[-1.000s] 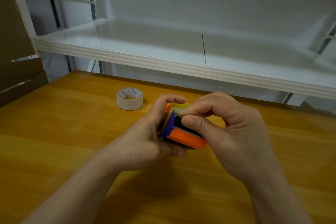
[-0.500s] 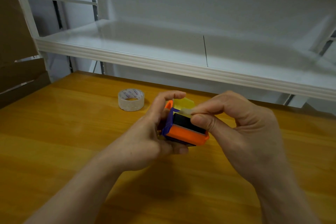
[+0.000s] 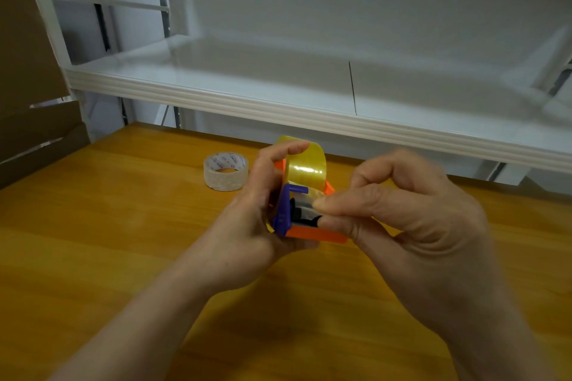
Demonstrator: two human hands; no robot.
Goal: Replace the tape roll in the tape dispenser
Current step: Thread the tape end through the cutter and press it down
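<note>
Head view, frame centre: the left hand wraps the orange-and-purple plastic tape dispenser, which carries a yellowish tape roll. The right hand pinches the tape end between thumb and forefinger. A clear tape roll lies upper left on the wooden table.

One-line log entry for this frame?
step: threading tape | left hand: holds dispenser | right hand: pinches tape end | yellow roll: mounted | clear roll: on table

Glossy yellow tape roll; plastic dispenser
</note>
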